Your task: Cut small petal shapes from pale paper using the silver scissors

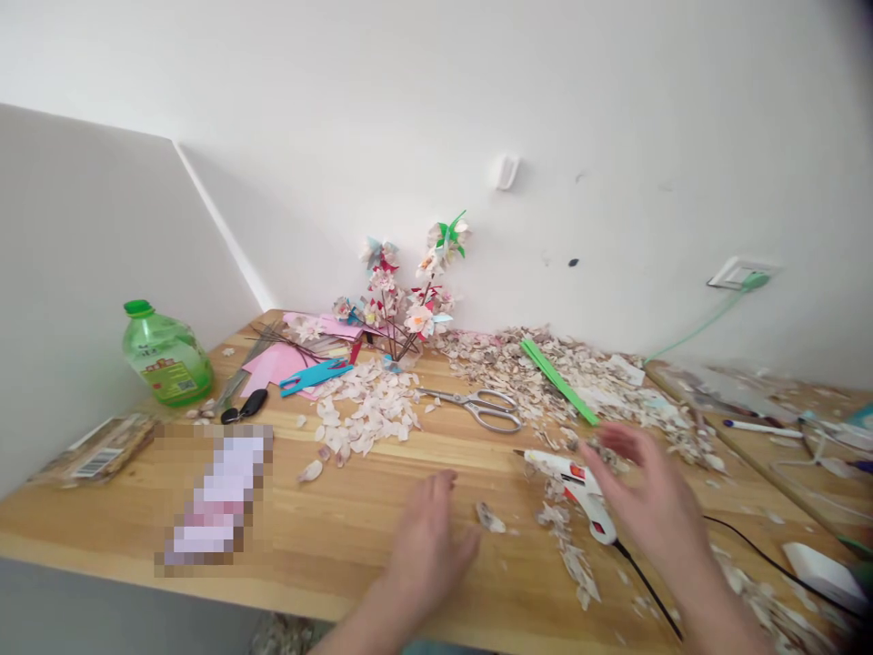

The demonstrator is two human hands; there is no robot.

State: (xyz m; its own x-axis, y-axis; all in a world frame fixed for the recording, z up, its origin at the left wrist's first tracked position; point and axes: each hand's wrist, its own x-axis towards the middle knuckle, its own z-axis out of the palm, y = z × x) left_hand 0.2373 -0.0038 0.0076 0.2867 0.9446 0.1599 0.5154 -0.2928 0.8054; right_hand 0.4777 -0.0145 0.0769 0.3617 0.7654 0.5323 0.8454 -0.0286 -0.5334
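My left hand [431, 539] hovers over the wooden table [327, 537] near its front edge, thumb apart from the fingers, holding nothing visible. A small pale flake [490, 518] lies just to its right. My right hand [651, 496] is beside a white glue gun [573, 491], thumb and fingers apart. Its fingertips are close to the lower end of a bundle of green strips [559, 382]; I cannot tell whether they touch. The glue gun lies on its side, nozzle pointing left. Scissors [477, 405] rest behind it, beside a pile of pale petal-like flakes [372, 405].
Handmade flowers [419, 318] on stems stand near the wall. Leftward are a green bottle [167, 355], a blue strip [317, 373], pink paper [273, 364], a black key fob [255, 403] and a blurred-out object [218, 496]. Brownish flakes [505, 350] cover the back right, with a black cable [647, 587] nearer.
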